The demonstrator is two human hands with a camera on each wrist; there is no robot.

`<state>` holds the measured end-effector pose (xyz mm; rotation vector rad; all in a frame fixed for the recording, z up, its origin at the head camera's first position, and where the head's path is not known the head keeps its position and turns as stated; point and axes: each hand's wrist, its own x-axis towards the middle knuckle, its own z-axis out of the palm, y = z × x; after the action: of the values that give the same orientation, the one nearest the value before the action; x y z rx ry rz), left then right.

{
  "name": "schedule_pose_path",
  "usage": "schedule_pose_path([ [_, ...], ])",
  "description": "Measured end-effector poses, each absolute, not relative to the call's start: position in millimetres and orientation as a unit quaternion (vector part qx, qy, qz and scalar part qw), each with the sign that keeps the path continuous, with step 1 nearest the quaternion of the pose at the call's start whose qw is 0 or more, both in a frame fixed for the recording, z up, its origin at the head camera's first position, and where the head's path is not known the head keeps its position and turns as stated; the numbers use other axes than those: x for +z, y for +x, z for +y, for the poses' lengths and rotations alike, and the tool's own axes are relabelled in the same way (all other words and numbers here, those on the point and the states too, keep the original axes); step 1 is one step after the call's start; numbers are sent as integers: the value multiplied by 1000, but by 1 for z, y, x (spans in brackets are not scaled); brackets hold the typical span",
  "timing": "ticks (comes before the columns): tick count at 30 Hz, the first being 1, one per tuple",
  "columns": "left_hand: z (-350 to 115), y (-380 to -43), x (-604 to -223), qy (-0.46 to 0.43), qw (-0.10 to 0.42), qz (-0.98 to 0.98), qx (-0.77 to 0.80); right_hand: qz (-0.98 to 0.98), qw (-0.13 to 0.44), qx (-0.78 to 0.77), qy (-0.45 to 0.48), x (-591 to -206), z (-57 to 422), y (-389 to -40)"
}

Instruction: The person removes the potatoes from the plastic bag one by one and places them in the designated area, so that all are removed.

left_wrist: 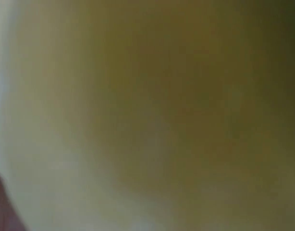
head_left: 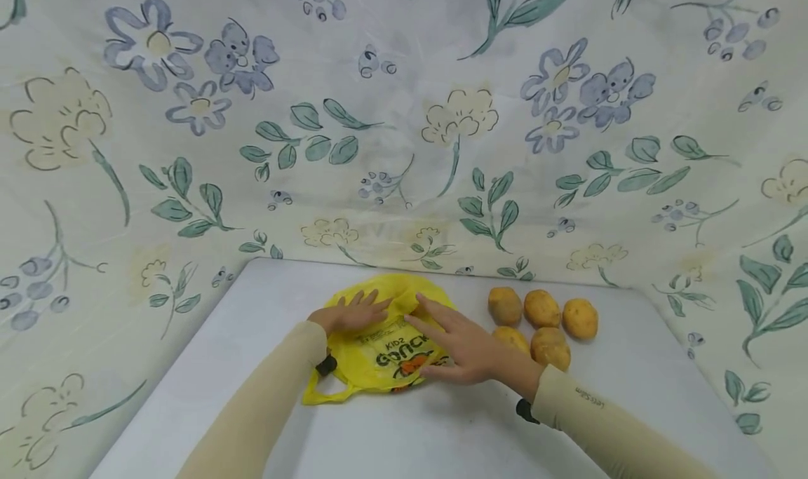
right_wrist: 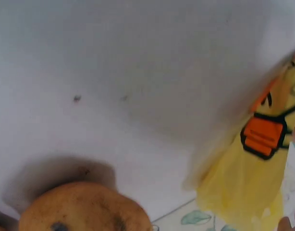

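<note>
A yellow plastic bag [head_left: 372, 363] with black lettering and an orange print lies on the white table, one loop handle spread toward the front left. My left hand [head_left: 353, 314] rests on the bag's upper left part, fingers extended. Over its right side is my right hand [head_left: 463, 342], fingers spread and fairly straight, pointing left. In the right wrist view the bag [right_wrist: 243, 178] stands up in a slope at the right, fingertips at the frame's edge. Blurred yellow bag [left_wrist: 186, 115] fills the left wrist view.
Several potatoes [head_left: 541, 308] sit in a cluster right of the bag, beyond my right forearm. One potato [right_wrist: 85, 209] shows close in the right wrist view. A floral cloth [head_left: 404, 149] hangs behind the table [head_left: 644, 381], along its back edge.
</note>
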<state>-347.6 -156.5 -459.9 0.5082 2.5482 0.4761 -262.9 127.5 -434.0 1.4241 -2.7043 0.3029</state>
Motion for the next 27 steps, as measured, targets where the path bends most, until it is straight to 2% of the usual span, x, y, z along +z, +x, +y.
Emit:
schedule_pose_path([
  [4,-157,-348,-462,201,240,937,152,-884,5,88,458,-439,123,-263],
  [9,-159,-346,-462,208,243,938,136,-896,0,88,435,-441,121,-270],
  [22,-161,-347,-464,215,243,936,134,-904,60,136,402,-437,123,-301],
  [27,-159,-349,-465,231,234,938,112,-903,57,129,405,-436,124,-306],
])
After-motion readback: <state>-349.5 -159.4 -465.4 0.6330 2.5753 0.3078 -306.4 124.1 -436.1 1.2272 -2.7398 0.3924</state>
